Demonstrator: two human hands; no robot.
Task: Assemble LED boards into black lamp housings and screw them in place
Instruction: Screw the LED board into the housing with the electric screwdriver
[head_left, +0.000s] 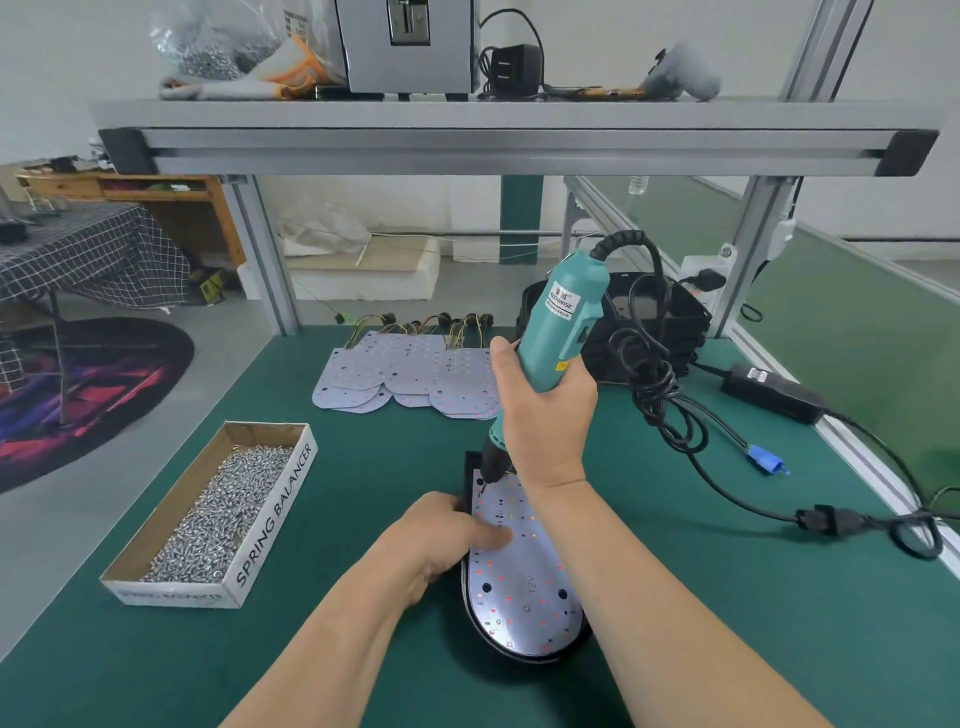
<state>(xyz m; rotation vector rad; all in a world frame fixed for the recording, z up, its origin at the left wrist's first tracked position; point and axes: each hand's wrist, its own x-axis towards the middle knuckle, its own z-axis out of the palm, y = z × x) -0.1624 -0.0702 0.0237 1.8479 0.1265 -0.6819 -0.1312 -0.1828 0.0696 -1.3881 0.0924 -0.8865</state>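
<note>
While the bit met the far corner of the LED board (524, 577), the head view showed the right hand (545, 410) clamped round the electric screwdriver (563, 322). The left hand (447, 535) clasped the black housing (519, 657) at its rim, thumb pressing the seated board. Screwing seemed underway; next would likely come another screw from the box (218, 514).

White walls (52, 78), grey floor (67, 519). An aluminium shelf (519, 140) spans a green bench (363, 467). At left stand a wooden desk (171, 202), checked-cloth table (93, 249) and dark round rug (104, 389).
</note>
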